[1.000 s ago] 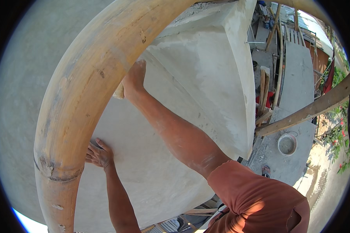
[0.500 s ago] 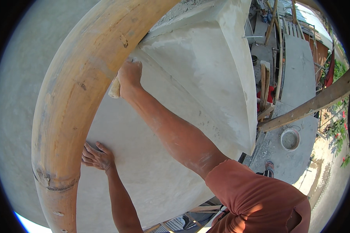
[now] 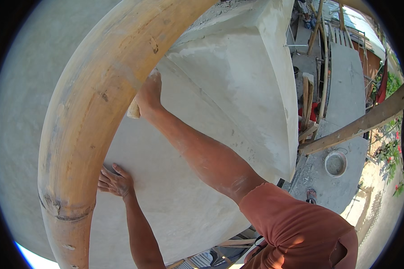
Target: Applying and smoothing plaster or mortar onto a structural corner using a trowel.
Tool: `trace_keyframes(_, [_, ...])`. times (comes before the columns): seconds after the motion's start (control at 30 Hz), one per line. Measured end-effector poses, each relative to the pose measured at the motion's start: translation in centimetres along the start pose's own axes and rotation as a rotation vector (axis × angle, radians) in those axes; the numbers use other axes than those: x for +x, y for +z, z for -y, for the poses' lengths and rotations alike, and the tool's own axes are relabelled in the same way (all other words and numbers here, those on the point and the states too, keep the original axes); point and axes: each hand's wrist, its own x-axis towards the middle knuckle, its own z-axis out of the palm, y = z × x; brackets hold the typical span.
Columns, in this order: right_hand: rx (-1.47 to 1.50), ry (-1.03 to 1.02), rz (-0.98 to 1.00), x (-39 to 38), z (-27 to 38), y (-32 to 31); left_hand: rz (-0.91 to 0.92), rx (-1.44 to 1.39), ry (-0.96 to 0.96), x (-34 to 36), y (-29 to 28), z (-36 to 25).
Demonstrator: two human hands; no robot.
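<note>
My right hand (image 3: 149,93) is closed around the pale wooden handle (image 3: 133,110) of a tool, close to the smooth grey plastered wall (image 3: 184,188). The rest of the tool is hidden behind my hand and a thick bamboo pole (image 3: 92,96), so I cannot tell its kind. Lower down, my left hand (image 3: 116,181) rests against the plaster with its fingers stretched out. Its fingertips pass partly behind the pole. Beyond my right hand, a crease runs down the wall beside a raised, angular plastered face (image 3: 229,76).
The bamboo crosses in front of the wall from top to lower left. On the right, far below, a round bucket (image 3: 335,163) stands on grey boards (image 3: 345,85) near a sandalled foot (image 3: 311,194). A slanted wooden beam (image 3: 354,125) and upright poles stand there too.
My right hand has slid slightly down and left along the wall, away from the crease, with the handle in it. My left hand stays at nearly the same spot.
</note>
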Motion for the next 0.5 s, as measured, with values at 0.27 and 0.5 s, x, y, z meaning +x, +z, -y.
trace_keyframes(0.27, [0.079,0.130,-0.099,1.6,-1.0,-0.4,0.016,-0.008,-0.008,0.0,-0.2,0.2])
trace_keyframes(0.5, [-0.024,0.154,-0.110,0.3,0.8,-0.6,-0.013,-0.020,0.004,0.0,-0.1,0.0])
